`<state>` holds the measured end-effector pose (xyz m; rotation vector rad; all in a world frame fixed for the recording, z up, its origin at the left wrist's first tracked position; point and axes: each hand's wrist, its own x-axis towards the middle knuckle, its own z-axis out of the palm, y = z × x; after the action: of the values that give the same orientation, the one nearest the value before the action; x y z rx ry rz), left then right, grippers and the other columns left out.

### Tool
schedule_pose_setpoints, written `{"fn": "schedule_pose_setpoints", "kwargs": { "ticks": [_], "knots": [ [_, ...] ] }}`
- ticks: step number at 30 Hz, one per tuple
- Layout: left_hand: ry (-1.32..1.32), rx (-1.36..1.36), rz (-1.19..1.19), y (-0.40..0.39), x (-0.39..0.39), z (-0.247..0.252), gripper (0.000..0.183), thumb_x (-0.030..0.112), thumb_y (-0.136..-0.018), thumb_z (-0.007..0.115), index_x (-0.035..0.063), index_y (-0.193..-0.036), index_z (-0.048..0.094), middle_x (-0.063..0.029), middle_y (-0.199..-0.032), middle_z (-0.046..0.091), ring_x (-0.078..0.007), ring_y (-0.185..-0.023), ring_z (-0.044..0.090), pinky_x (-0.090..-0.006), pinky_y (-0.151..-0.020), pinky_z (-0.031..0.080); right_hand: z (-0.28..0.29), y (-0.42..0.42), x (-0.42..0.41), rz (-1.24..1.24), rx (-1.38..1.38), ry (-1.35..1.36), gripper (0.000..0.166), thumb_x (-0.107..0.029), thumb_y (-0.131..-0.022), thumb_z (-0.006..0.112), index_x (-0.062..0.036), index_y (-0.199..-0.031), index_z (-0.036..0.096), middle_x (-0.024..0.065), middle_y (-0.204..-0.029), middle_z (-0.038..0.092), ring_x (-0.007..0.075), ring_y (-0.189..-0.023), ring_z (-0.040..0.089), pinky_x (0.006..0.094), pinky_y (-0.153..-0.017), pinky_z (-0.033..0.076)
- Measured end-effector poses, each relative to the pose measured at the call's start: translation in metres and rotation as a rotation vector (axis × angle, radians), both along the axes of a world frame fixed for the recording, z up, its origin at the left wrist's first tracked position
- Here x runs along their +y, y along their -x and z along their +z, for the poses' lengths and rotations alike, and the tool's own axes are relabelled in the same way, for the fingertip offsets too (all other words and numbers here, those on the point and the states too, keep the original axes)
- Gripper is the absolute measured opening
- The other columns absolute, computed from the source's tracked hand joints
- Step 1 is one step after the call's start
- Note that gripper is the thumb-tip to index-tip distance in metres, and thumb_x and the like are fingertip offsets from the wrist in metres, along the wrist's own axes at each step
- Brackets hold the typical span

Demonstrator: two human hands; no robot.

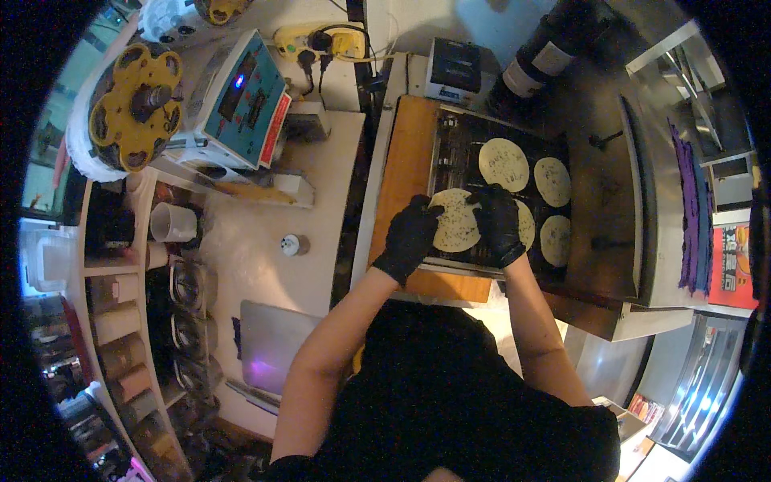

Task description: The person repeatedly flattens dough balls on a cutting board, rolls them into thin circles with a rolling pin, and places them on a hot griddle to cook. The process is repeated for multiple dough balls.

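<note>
Both of my hands wear black gloves. My left hand [412, 237] pinches the left edge of a round, speckled flatbread [456, 222], and my right hand [497, 222] holds its upper right edge. This flatbread is over the near left part of a dark rack [449, 156]; whether it touches the rack, I cannot tell. Another flatbread [525, 226] lies partly hidden behind my right hand. Further ones lie on the rack: one beyond my hands [503, 164], one at the far right [552, 182] and one at the near right [555, 241].
A wooden board [403, 175] borders the rack on the left, and a steel hood [656, 199] stands at the right. On the left counter are a machine with a control panel [247, 102], a small white-topped container [293, 244] and a metal sheet [277, 343]. A power strip [289, 42] lies behind.
</note>
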<state>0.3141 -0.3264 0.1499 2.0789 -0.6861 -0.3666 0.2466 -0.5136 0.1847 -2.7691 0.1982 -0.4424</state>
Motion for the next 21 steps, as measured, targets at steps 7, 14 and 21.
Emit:
{"fn": "schedule_pose_setpoints", "kwargs": {
  "ticks": [7, 14, 21],
  "knots": [
    [0.013, -0.279, -0.078, 0.025, 0.045, 0.010, 0.027, 0.009, -0.083, 0.058, 0.0094, -0.110, 0.065, -0.0155, -0.126, 0.054, -0.0333, -0.111, 0.054, -0.0414, -0.094, 0.046, 0.040, 0.021, 0.022, -0.055, -0.229, -0.050, 0.019, -0.005, -0.075, 0.060, -0.0051, -0.094, 0.064, 0.0169, -0.091, 0.062, 0.0348, -0.090, 0.058, 0.0423, -0.078, 0.046],
    [0.034, -0.269, 0.026, 0.109, 0.144, 0.042, 0.031, 0.009, -0.086, 0.056, 0.0071, -0.117, 0.059, -0.0151, -0.121, 0.058, -0.0326, -0.114, 0.052, -0.0401, -0.096, 0.043, 0.010, 0.071, 0.124, 0.309, -0.147, -0.298, 0.011, -0.008, -0.078, 0.062, -0.0055, -0.088, 0.065, 0.0154, -0.090, 0.063, 0.0351, -0.085, 0.060, 0.0410, -0.074, 0.048],
    [0.041, 0.259, 0.522, 0.232, 0.239, 0.030, 0.029, 0.017, -0.088, 0.054, 0.0063, -0.115, 0.061, -0.0173, -0.121, 0.057, -0.0321, -0.112, 0.053, -0.0398, -0.098, 0.040, -0.032, 0.116, 0.232, 0.907, 0.442, -0.259, 0.019, -0.024, -0.079, 0.060, -0.0061, -0.082, 0.066, 0.0179, -0.083, 0.063, 0.0326, -0.076, 0.062, 0.0424, -0.063, 0.049]
  ]
}}
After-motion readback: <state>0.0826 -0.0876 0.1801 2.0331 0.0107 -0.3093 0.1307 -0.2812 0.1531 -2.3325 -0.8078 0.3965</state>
